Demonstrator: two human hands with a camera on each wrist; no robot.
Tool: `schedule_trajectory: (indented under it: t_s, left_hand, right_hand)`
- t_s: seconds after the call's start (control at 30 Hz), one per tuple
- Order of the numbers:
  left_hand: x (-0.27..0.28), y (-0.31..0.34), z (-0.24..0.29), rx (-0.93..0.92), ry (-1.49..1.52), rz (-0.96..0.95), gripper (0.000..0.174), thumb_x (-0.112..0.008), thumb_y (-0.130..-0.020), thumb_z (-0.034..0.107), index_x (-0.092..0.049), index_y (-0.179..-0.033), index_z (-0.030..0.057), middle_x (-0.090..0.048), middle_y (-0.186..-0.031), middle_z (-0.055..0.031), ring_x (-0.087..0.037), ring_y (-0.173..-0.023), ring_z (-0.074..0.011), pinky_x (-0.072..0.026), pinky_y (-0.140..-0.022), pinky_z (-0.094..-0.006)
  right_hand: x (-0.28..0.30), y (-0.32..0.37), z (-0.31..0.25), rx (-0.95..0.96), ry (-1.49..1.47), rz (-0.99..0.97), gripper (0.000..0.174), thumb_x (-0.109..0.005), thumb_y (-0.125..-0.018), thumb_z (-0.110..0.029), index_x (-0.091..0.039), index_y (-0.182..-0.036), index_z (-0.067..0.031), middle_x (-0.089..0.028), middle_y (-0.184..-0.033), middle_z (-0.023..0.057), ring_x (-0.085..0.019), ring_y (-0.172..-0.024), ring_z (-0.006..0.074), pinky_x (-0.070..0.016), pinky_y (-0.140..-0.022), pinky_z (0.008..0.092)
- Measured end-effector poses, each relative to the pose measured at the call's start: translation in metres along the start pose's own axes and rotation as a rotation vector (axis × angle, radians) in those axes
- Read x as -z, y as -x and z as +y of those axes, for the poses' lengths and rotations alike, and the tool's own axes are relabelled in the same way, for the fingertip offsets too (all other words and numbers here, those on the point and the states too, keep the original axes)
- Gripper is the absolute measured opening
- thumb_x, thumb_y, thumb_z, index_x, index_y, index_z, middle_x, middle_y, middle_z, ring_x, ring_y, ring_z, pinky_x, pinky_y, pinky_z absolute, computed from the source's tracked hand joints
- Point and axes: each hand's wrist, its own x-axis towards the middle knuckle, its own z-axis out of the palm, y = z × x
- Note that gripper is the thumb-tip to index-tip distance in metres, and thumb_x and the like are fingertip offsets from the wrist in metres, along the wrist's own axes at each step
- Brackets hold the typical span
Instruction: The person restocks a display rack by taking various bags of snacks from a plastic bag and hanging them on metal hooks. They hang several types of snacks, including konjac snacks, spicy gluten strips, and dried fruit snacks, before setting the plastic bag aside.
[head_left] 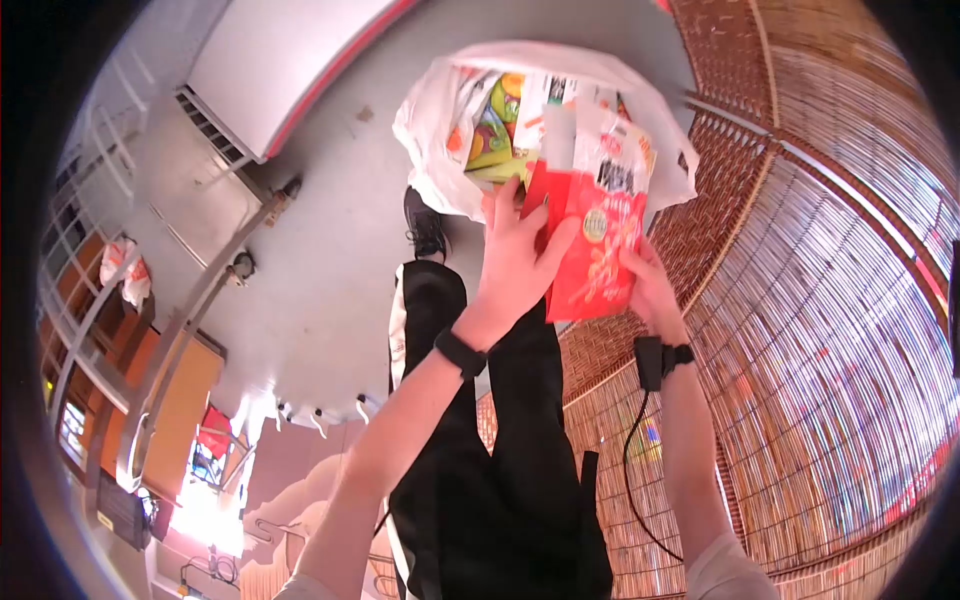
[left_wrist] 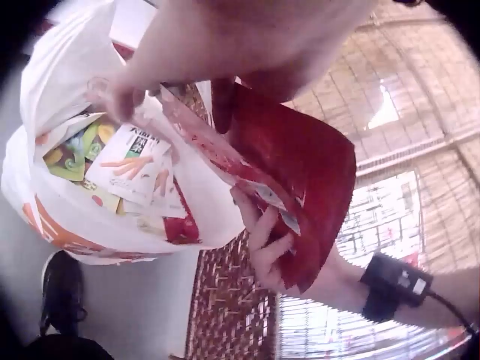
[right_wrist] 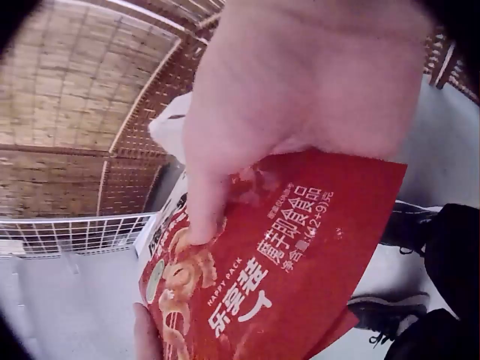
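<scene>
In the head view, my left hand is at the left edge of the red snack packets, pinching them between thumb and fingers. My right hand grips the lower right edge of the front red snack packet, its thumb on the printed face. A second red layer shows behind it at the left. In the left wrist view, the right fingers curl around the packet's edge. Behind the packets stands a white plastic bag, its mouth wide, with green snack packets and white ones inside.
A woven wicker screen runs along the right side. Metal racks stand at the left, and a white red-edged surface is at the upper left. A black shoe is on the grey floor near the bag.
</scene>
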Motion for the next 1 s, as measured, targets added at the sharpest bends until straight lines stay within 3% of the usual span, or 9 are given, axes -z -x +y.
schedule_trajectory:
  t_s: [0.03, 0.07, 0.1, 0.17, 0.23, 0.3, 0.63, 0.77, 1.0]
  left_hand:
    - [0.011, 0.003, 0.01, 0.063, 0.254, -0.01, 0.031, -0.07, -0.086, 0.025, -0.064, -0.097, -0.0031, -0.051, -0.121, -0.0245, -0.057, -0.101, -0.0386, -0.0484, -0.086, -0.0385]
    - [0.025, 0.007, 0.02, 0.156, 0.347, -0.063, 0.028, -0.073, -0.085, 0.02, -0.064, -0.098, -0.0029, -0.053, -0.122, -0.0197, -0.061, -0.099, -0.0295, -0.0489, -0.084, -0.0348]
    - [0.042, 0.011, 0.03, 0.118, 0.34, -0.055, 0.028, -0.073, -0.085, 0.02, -0.064, -0.098, -0.0029, -0.053, -0.122, -0.0197, -0.061, -0.099, -0.0295, -0.0489, -0.084, -0.0348]
    - [0.077, 0.017, 0.051, 0.4, 0.622, -0.286, 0.029, -0.074, -0.085, 0.016, -0.064, -0.103, -0.0047, -0.054, -0.124, -0.0124, -0.062, -0.103, -0.018, -0.0497, -0.084, -0.0303]
    - [0.115, 0.022, 0.081, 0.361, 0.735, -0.323, 0.031, -0.073, -0.085, 0.011, -0.063, -0.11, -0.006, -0.058, -0.118, -0.0063, -0.06, -0.101, -0.0101, -0.0505, -0.084, -0.0259]
    - [0.158, 0.029, 0.123, 0.467, 0.755, -0.377, 0.035, -0.073, -0.086, 0.011, -0.063, -0.116, -0.0032, -0.067, -0.106, -0.0049, -0.063, -0.096, -0.0107, -0.0511, -0.087, -0.0277]
    - [0.249, 0.098, 0.271, 0.296, 0.763, -0.23, 0.039, -0.077, -0.082, 0.014, -0.064, -0.113, -0.0046, -0.069, -0.105, -0.0107, -0.066, -0.091, -0.0157, -0.0539, -0.085, -0.0309]
    - [0.264, 0.121, 0.308, 0.218, 0.733, -0.203, 0.039, -0.078, -0.081, 0.014, -0.064, -0.113, -0.0047, -0.07, -0.104, -0.0105, -0.066, -0.091, -0.0154, -0.0535, -0.085, -0.0308]
    - [0.271, 0.154, 0.339, 0.086, 0.692, 0.019, 0.036, -0.078, -0.081, 0.012, -0.065, -0.11, -0.006, -0.071, -0.098, -0.0114, -0.068, -0.085, -0.0145, -0.0555, -0.078, -0.0292]
  right_hand:
    - [-0.01, 0.012, -0.002, 0.029, -0.001, -0.017, 0.054, -0.063, -0.09, -0.01, -0.04, -0.138, -0.0003, -0.056, -0.131, 0.0123, -0.059, -0.115, 0.0221, -0.0489, -0.099, 0.0393]
    - [-0.022, 0.026, -0.003, 0.028, -0.037, -0.021, 0.054, -0.064, -0.09, -0.007, -0.04, -0.138, -0.0009, -0.057, -0.129, 0.0115, -0.06, -0.113, 0.0211, -0.0503, -0.096, 0.038]
    - [-0.035, 0.04, -0.006, 0.029, -0.072, -0.029, 0.054, -0.064, -0.089, -0.005, -0.041, -0.138, -0.0015, -0.059, -0.127, 0.0107, -0.061, -0.111, 0.0201, -0.0517, -0.094, 0.0367]
    - [-0.06, 0.068, -0.011, 0.064, -0.067, -0.046, 0.055, -0.065, -0.088, -0.003, -0.042, -0.138, -0.0028, -0.059, -0.128, 0.0099, -0.061, -0.111, 0.0195, -0.052, -0.094, 0.0362]
    - [-0.082, 0.098, -0.019, 0.106, -0.06, -0.075, 0.055, -0.065, -0.087, -0.002, -0.043, -0.138, -0.0041, -0.059, -0.128, 0.0091, -0.06, -0.112, 0.0189, -0.0523, -0.093, 0.0357]
    - [-0.106, 0.125, -0.032, 0.098, 0.043, -0.122, 0.055, -0.067, -0.086, 0.0, -0.045, -0.136, -0.0054, -0.06, -0.126, 0.0083, -0.061, -0.11, 0.0174, -0.0527, -0.092, 0.0347]
    - [-0.194, 0.275, -0.135, 0.429, 0.532, -0.428, 0.04, -0.075, -0.078, -0.002, -0.061, -0.116, -0.0006, -0.068, -0.108, 0.0036, -0.064, -0.096, 0.0107, -0.0517, -0.086, 0.0276]
    - [-0.209, 0.307, -0.164, 0.518, 0.693, -0.615, 0.045, -0.078, -0.076, -0.003, -0.061, -0.118, -0.0033, -0.067, -0.112, 0.003, -0.063, -0.099, 0.0115, -0.0506, -0.089, 0.0302]
    - [-0.237, 0.329, -0.178, 0.654, 0.979, -0.624, 0.043, -0.083, -0.075, -0.015, -0.064, -0.111, -0.0006, -0.07, -0.105, 0.0066, -0.065, -0.094, 0.0125, -0.0517, -0.085, 0.0293]
